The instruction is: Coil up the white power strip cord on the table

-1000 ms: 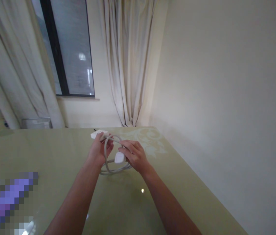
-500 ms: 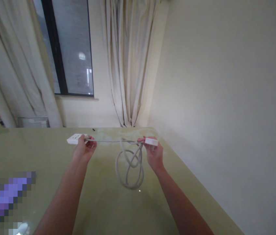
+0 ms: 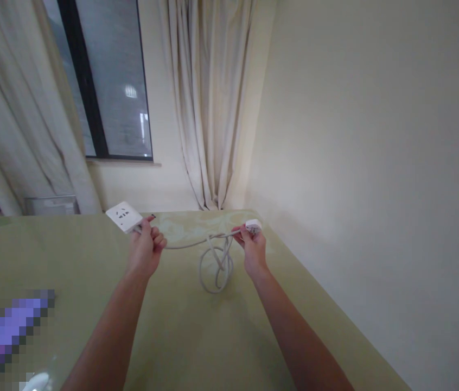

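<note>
Two bare hands are raised over a pale green table, each holding one end of the same extension lead. At the left end is a white socket block [image 3: 125,216]; at the right end is a white plug [image 3: 253,224]; a grey cable [image 3: 186,246] runs between them, with a hanging tangle of loops nearer the right side.

Half a second ago the socket block lay nearly level and the cable stretched straight across. Now the block is lifted and tipped, so its face with the socket slots is turned toward the viewer, and the cable sags in a shallow curve beside the left hand. The loops look narrower and hang less far down. In the handling under way, this probably means the pull has eased, while the crossed strands by the right hand appear not yet separated.

The left hand [image 3: 145,251] is closed, thumb uppermost and fingers curled, gripping the block at its cable end. The right hand [image 3: 255,253] is partly closed, thumb and fingertips pinching the plug end; the exact grip on the plug is too small to tell. Both forearms reach forward from the bottom corners, angling inward, with the hands well apart above the table [image 3: 189,342]. Whether the lowest loop touches the tabletop cannot be told.
</note>
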`<move>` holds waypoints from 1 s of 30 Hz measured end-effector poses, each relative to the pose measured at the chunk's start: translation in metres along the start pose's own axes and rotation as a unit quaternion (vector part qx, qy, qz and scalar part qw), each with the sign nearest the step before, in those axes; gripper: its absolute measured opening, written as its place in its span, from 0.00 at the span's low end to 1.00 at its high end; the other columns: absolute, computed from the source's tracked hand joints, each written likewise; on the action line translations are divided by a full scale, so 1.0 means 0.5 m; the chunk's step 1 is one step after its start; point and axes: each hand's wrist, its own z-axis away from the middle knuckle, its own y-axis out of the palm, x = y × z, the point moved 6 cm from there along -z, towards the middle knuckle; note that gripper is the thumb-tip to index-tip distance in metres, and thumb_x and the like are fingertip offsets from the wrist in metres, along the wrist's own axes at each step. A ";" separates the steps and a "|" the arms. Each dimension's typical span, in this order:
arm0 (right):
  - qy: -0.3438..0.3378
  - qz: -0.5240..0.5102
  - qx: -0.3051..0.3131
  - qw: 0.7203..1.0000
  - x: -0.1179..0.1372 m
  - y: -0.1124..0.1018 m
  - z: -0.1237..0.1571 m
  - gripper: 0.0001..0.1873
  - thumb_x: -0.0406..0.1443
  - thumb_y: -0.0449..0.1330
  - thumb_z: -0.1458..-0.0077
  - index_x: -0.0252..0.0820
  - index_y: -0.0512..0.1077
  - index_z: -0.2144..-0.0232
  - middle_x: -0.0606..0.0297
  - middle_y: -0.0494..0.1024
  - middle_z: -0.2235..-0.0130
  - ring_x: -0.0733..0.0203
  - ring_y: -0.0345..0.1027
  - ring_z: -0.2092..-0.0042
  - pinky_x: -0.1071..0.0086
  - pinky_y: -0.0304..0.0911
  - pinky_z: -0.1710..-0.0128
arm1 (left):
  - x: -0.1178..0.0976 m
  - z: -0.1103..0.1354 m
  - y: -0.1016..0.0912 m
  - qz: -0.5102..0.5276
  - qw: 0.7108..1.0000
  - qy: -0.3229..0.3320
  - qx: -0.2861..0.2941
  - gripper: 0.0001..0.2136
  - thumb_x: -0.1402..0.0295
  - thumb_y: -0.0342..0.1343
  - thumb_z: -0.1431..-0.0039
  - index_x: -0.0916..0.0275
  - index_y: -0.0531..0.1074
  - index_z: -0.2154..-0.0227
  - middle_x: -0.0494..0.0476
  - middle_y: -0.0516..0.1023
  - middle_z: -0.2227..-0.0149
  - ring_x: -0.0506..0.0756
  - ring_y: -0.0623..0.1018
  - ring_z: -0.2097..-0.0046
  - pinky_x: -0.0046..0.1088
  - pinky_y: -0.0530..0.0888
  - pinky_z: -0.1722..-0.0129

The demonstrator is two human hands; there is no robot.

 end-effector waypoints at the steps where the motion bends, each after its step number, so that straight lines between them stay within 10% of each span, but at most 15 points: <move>1: 0.015 -0.007 -0.020 1.000 -0.001 -0.016 -0.010 0.19 0.46 0.74 0.53 0.40 0.74 0.68 0.63 0.83 0.68 0.59 0.79 0.65 0.61 0.75 0.57 | -0.005 0.000 0.000 -0.027 0.999 0.015 0.015 0.06 0.70 0.49 0.27 0.59 0.70 0.60 0.38 0.52 0.82 0.44 0.51 0.85 0.17 0.51 0.86; 10: 0.049 0.013 -0.082 0.995 0.011 -0.097 -0.046 0.21 0.46 0.74 0.55 0.42 0.71 0.68 0.66 0.81 0.71 0.59 0.77 0.67 0.66 0.74 0.68 | -0.041 -0.008 -0.023 -0.273 0.959 0.065 0.038 0.08 0.62 0.59 0.38 0.56 0.65 0.62 0.38 0.56 0.80 0.46 0.53 0.84 0.20 0.52 0.85; 18: 0.025 0.066 0.027 0.997 0.022 -0.010 -0.008 0.21 0.49 0.71 0.51 0.42 0.72 0.64 0.65 0.81 0.70 0.58 0.78 0.65 0.66 0.74 0.66 | 0.052 -0.014 0.010 -0.637 0.741 0.146 0.156 0.14 0.59 0.49 0.36 0.58 0.73 0.73 0.59 0.78 0.69 0.61 0.76 0.63 0.34 0.68 0.60; 30: -0.026 -0.127 0.077 0.989 0.082 0.044 0.032 0.18 0.43 0.73 0.50 0.44 0.72 0.61 0.73 0.77 0.71 0.62 0.75 0.69 0.57 0.79 0.59 | 0.190 0.042 0.031 -0.630 0.708 0.031 0.318 0.24 0.48 0.49 0.37 0.60 0.73 0.80 0.54 0.75 0.77 0.59 0.73 0.68 0.31 0.65 0.66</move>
